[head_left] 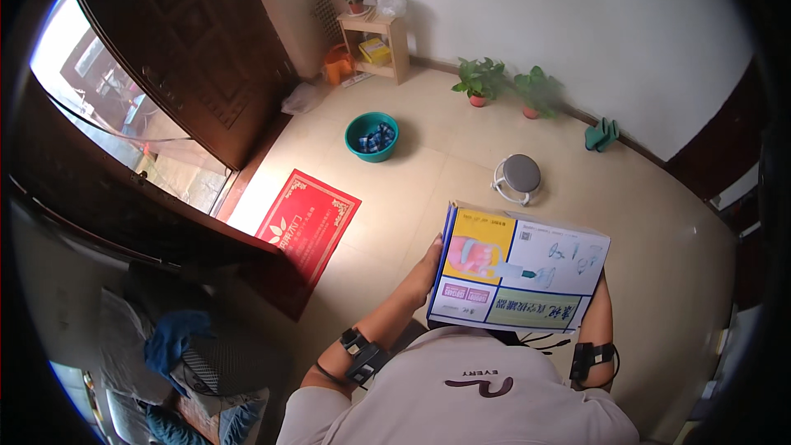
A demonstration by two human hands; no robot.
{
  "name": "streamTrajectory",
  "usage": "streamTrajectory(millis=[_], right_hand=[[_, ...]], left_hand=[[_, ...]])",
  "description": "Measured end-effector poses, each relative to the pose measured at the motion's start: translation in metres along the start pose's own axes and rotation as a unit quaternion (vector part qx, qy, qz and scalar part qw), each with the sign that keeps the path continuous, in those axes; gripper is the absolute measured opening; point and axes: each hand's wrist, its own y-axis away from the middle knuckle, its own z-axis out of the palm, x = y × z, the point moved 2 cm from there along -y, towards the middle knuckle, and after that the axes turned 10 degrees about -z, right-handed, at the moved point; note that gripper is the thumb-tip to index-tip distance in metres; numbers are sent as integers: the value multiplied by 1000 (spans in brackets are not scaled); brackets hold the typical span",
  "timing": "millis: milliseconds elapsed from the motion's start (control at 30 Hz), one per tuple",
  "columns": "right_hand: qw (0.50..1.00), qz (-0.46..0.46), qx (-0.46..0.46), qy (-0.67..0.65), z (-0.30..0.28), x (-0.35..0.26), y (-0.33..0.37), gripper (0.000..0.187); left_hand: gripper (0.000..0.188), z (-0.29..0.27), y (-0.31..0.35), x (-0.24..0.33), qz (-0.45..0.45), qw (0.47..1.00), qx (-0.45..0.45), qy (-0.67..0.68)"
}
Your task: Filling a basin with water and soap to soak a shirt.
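Observation:
A cardboard box (pixel 548 276) with yellow, white and green printed panels and blue edges is held up in front of my chest, its broad printed side facing up. My left hand (pixel 431 266) is closed against the box's left side, its fingertips partly hidden. Along the right side of the box, my right hand (pixel 604 277) supports it; most of that hand is behind the box. Dark devices with straps sit on both of my forearms.
Ahead stand a round grey-topped stool (pixel 521 173), a teal basin (pixel 362 151) with blue checked cloth inside, and potted plants (pixel 479 78). Left are a red doormat (pixel 311 218) and an open brown door (pixel 185 41). A small wooden shelf (pixel 398 49) stands by the wall; clothes (pixel 177 346) are piled lower left.

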Motion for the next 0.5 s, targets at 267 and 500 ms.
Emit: streamTrajectory(millis=[267,500], right_hand=[[1000,-22,-18,6,27,-31,-124,51],[1000,-29,-2,-1,10,19,-207,52]], left_hand=[[51,19,-120,66,13,998,-47,34],[58,28,-270,83,19,989,-94,-109]])
